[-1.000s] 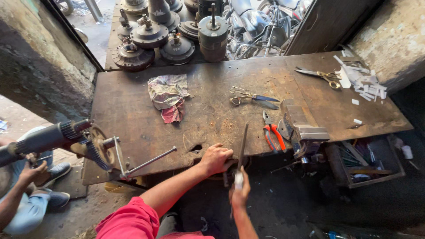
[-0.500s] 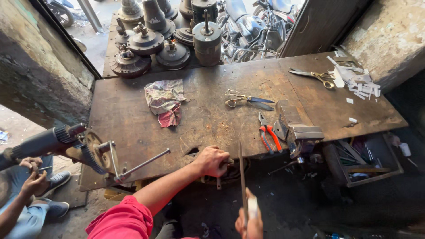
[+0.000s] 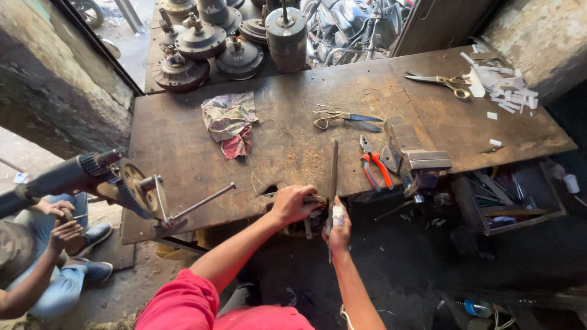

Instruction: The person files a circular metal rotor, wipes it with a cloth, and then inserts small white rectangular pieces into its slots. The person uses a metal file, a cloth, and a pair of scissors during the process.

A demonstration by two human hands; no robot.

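My left hand (image 3: 295, 203) is closed over a small metal piece (image 3: 315, 200) at the front edge of the workbench (image 3: 183, 146), pressing it against the wood. My right hand (image 3: 338, 227) is wrapped tight around the taped handle of a long flat file (image 3: 333, 177), which lies across that piece and points away from me over the benchtop.

Below the front right corner of the bench hangs an open wooden drawer (image 3: 507, 198), and in it I see a jumble of small metal tools; I cannot count them.

On the bench I count two pairs of scissors: one (image 3: 342, 116) near the middle, one (image 3: 437, 79) toward the back right corner beside a scatter of white paper strips (image 3: 498, 88). One pair of red-handled pliers (image 3: 374, 164) lies just right of the file, and next to it one metal vise (image 3: 413, 153) sits at the front edge. One crumpled rag (image 3: 229, 122) lies left of centre. Along the back edge stand about five round fan motors (image 3: 199, 40). A hand-cranked winding machine (image 3: 131, 186) is clamped at the front left corner, and another person (image 3: 43, 244) sits beside it.
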